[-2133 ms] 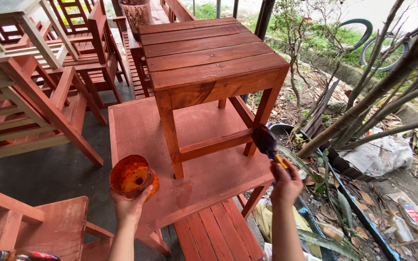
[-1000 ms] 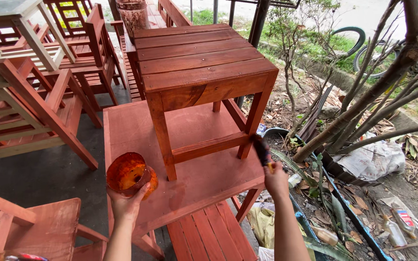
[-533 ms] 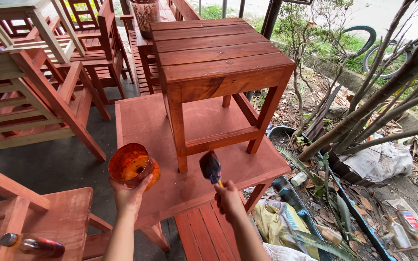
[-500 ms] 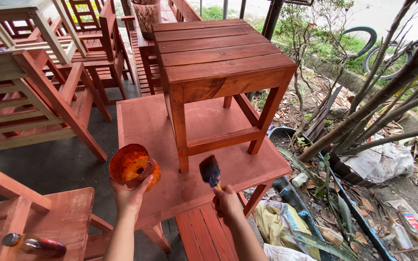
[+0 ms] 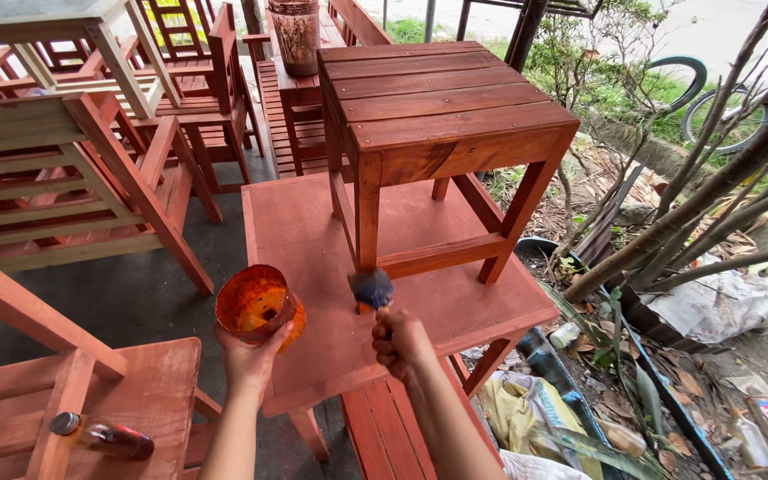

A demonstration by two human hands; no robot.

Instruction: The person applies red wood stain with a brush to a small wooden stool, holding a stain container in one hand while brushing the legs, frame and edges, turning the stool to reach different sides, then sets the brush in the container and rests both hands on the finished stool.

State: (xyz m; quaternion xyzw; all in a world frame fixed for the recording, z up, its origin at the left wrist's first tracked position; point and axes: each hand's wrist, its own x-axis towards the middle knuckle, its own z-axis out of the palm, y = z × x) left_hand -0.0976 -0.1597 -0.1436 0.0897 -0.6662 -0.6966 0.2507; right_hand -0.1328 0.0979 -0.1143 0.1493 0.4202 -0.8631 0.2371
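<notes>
Orange stain-smeared cup [image 5: 258, 307] cradled in raised left hand [image 5: 251, 356]; right hand [image 5: 399, 340] fisted around upright brush [image 5: 372, 290].

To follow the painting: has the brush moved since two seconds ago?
Yes. The brush went from the stool's right legs to its near left leg.

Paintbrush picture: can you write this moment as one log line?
left hand: holds orange cup | right hand: grips paintbrush | bristles at front leg of red-brown stool | stool on flat table

Stool [image 5: 442, 116] stands on table [image 5: 313, 267]; bottle [image 5: 104, 436] left.
</notes>
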